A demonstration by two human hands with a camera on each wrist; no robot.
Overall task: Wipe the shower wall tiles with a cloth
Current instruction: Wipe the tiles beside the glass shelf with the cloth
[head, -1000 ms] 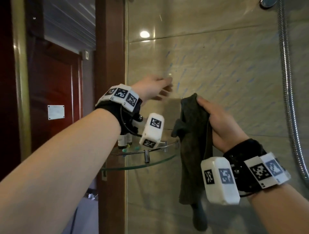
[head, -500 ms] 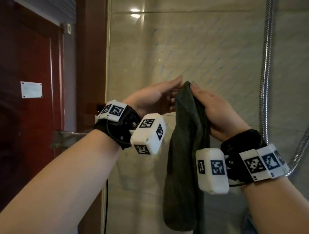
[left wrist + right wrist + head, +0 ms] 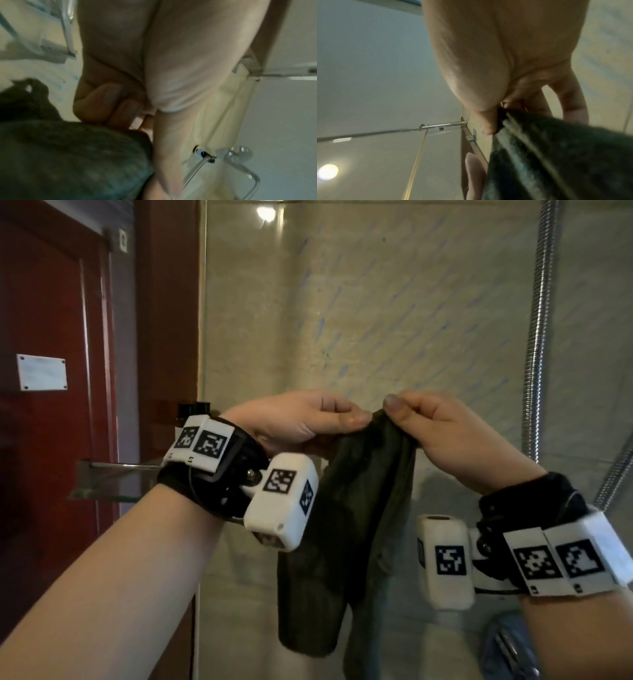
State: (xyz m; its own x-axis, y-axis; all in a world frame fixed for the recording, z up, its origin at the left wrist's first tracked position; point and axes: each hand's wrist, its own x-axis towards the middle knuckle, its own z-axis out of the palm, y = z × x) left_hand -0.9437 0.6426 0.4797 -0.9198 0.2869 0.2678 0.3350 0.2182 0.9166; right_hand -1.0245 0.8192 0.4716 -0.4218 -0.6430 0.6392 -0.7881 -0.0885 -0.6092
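Note:
A dark green cloth (image 3: 346,529) hangs in front of the beige shower wall tiles (image 3: 394,302), which carry faint blue streaks. My left hand (image 3: 318,419) pinches the cloth's top edge from the left, and my right hand (image 3: 421,419) pinches it from the right, thumbs almost meeting. In the left wrist view the cloth (image 3: 68,159) fills the lower left under my curled fingers (image 3: 96,105). The right wrist view shows the cloth (image 3: 556,159) gripped between my thumb and fingers (image 3: 488,121). Both hands are held a little off the wall.
A metal shower hose (image 3: 539,337) runs down the wall at the right. A glass corner shelf (image 3: 102,481) juts out at the left beside a red-brown door frame (image 3: 168,320) and door (image 3: 51,337). A glass panel edge (image 3: 202,337) borders the tiles.
My left hand came off the wall, moved down to the cloth and now pinches its top edge beside my right hand. The view has shifted lower.

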